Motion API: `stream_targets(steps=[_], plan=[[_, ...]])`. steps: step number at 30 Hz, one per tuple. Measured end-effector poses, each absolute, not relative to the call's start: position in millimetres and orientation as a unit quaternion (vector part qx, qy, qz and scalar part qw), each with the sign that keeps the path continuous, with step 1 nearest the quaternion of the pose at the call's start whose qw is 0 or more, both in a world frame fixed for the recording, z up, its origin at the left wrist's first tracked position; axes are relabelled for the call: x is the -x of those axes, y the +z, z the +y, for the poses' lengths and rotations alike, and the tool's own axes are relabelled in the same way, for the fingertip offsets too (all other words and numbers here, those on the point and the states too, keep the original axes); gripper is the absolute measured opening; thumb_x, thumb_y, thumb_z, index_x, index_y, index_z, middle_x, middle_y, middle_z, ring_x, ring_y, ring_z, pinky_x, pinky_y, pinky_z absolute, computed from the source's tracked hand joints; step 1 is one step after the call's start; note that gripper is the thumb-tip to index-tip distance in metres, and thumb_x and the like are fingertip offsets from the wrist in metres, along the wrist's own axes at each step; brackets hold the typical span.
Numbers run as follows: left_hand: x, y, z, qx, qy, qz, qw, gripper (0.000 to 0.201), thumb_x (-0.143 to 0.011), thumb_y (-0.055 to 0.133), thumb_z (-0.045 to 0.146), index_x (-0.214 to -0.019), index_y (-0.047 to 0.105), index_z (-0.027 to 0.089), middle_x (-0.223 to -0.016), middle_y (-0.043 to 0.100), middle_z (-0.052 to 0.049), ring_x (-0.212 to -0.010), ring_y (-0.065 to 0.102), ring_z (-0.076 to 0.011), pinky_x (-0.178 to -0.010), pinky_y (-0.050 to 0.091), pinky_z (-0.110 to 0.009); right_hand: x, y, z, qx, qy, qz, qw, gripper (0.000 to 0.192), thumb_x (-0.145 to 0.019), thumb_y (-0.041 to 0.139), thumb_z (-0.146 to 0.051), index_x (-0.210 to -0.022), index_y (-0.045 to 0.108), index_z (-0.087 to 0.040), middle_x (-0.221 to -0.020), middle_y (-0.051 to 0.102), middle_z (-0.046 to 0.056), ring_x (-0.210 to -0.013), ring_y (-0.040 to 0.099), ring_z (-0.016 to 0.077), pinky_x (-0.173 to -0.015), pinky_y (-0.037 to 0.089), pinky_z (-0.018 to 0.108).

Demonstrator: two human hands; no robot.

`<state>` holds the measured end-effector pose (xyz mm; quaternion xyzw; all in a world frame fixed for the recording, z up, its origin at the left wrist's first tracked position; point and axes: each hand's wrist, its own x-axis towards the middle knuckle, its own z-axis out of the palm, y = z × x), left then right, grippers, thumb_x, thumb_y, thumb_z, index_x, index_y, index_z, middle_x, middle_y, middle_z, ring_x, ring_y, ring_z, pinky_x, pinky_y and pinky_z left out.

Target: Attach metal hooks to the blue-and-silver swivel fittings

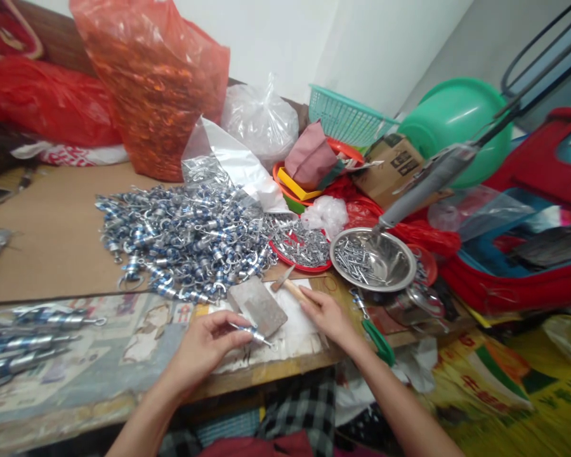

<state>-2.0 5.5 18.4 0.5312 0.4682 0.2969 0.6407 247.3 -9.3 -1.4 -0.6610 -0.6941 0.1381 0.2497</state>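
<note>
It is bright, with shiny spots on the steel bowl [394, 259] and the green plastic basin [471, 127]; the edges look stretched and blurry

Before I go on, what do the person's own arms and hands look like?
The left hand and right hand are bare: no gloves, no rings or watch visible. No sleeves show on the forearms. Between them show checked cloth and dark red cloth.

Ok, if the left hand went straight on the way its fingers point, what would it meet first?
Probably the grey block, close beyond the fingers. Depth is unclear, so the left hand, with the blue-and-silver part it holds, might pass over it.
</note>
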Motion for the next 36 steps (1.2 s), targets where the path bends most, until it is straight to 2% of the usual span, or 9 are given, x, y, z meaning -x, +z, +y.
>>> stream_targets(steps=[2, 6, 10, 13, 19, 23, 26, 29, 36], plan=[[2.4, 17.7, 4.4, -0.577, 0.322, 0.468, 0.586, 0.011, -0.064, 0.065, 0.027, -0.068, 0.070, 0.018, -0.079, 0.065, -0.006, -0.078, 0.059, -0.0217, -0.077, 0.043, -0.034, -255.0, -2.8, 9.9, 0.671, 0.105, -0.698, 0.228, 0.026, -0.081, 0.051, -0.025, -0.103, 0.063, -0.021, -0.090, 0.066, 0.005, -0.081, 0.060, 0.0166, -0.072, 0.047, 0.029], [3.0, 16.4, 4.6, -0.635, 0.360, 0.463, 0.503, 0.012, -0.066, 0.062, 0.030, -0.066, 0.072, 0.024, -0.089, 0.057, -0.004, -0.089, 0.055, -0.0225, -0.076, 0.044, -0.031, -271.3, 3.1, 52.8, 0.715, 0.040, -0.655, 0.242, 0.026, -0.081, 0.047, -0.017, -0.101, 0.064, -0.016, -0.098, 0.061, 0.010, -0.093, 0.054, 0.0195, -0.083, 0.039, 0.032], [1.4, 16.4, 3.5, -0.658, 0.363, 0.452, 0.480, 0.013, -0.070, 0.059, 0.028, -0.068, 0.071, 0.024, -0.083, 0.058, -0.003, -0.083, 0.056, -0.0202, -0.071, 0.044, -0.028, -285.4, 4.0, 89.9, 0.728, 0.057, -0.644, 0.228, 0.010, -0.069, 0.061, -0.013, -0.070, 0.070, -0.018, -0.075, 0.065, 0.006, -0.079, 0.058, 0.0185, -0.076, 0.040, 0.028], [-0.4, 16.2, 1.5, -0.660, 0.371, 0.449, 0.474, 0.013, -0.070, 0.059, 0.024, -0.070, 0.072, 0.024, -0.079, 0.061, -0.003, -0.079, 0.057, -0.0193, -0.071, 0.044, -0.028, -287.7, 0.5, 101.0, 0.722, 0.069, -0.641, 0.251, 0.007, -0.065, 0.064, -0.013, -0.063, 0.069, -0.018, -0.070, 0.066, 0.005, -0.076, 0.059, 0.0180, -0.075, 0.041, 0.027], [-0.9, 13.3, -1.5, -0.661, 0.413, 0.459, 0.427, 0.011, -0.065, 0.064, 0.021, -0.070, 0.073, 0.025, -0.077, 0.063, -0.003, -0.076, 0.058, -0.0190, -0.070, 0.044, -0.027, -281.7, 0.8, 91.6, 0.703, 0.074, -0.594, 0.384, 0.021, -0.073, 0.053, -0.017, -0.088, 0.066, -0.014, -0.089, 0.066, 0.008, -0.084, 0.058, 0.0189, -0.082, 0.042, 0.034], [-1.3, 11.0, -2.6, -0.669, 0.428, 0.450, 0.409, 0.011, -0.066, 0.064, 0.022, -0.072, 0.073, 0.025, -0.072, 0.063, -0.002, -0.071, 0.058, -0.0179, -0.066, 0.045, -0.026, -250.1, 11.5, 65.2, 0.668, 0.120, -0.574, 0.459, 0.028, -0.074, 0.050, -0.019, -0.099, 0.059, -0.013, -0.084, 0.065, 0.006, -0.076, 0.061, 0.0161, -0.072, 0.049, 0.030], [-3.6, 8.9, -3.9, -0.660, 0.423, 0.448, 0.431, 0.011, -0.066, 0.064, 0.022, -0.074, 0.072, 0.023, -0.070, 0.064, -0.002, -0.069, 0.059, -0.0179, -0.064, 0.045, -0.026, -208.3, 19.9, 29.9, 0.585, 0.240, -0.585, 0.508, 0.027, -0.070, 0.055, -0.015, -0.097, 0.057, -0.017, -0.078, 0.063, 0.002, -0.072, 0.062, 0.0134, -0.069, 0.051, 0.027], [-7.3, 5.6, -5.4, -0.617, 0.419, 0.471, 0.472, 0.012, -0.064, 0.066, 0.022, -0.076, 0.068, 0.021, -0.071, 0.065, -0.001, -0.068, 0.059, -0.0170, -0.064, 0.046, -0.026, -172.3, 23.4, -3.2, 0.505, 0.343, -0.598, 0.520, 0.030, -0.070, 0.054, -0.009, -0.098, 0.057, -0.020, -0.075, 0.062, 0.000, -0.070, 0.061, 0.0118, -0.070, 0.051, 0.026], [-10.6, 0.3, -5.9, -0.541, 0.441, 0.478, 0.533, 0.034, -0.062, 0.068, 0.019, -0.095, 0.060, 0.021, -0.069, 0.061, 0.003, -0.066, 0.059, -0.0142, -0.063, 0.048, -0.024, -154.2, 13.0, -17.2, 0.468, 0.423, -0.573, 0.523, 0.038, -0.069, 0.052, -0.005, -0.103, 0.049, -0.022, -0.071, 0.063, -0.002, -0.066, 0.061, 0.0107, -0.061, 0.052, 0.021]])
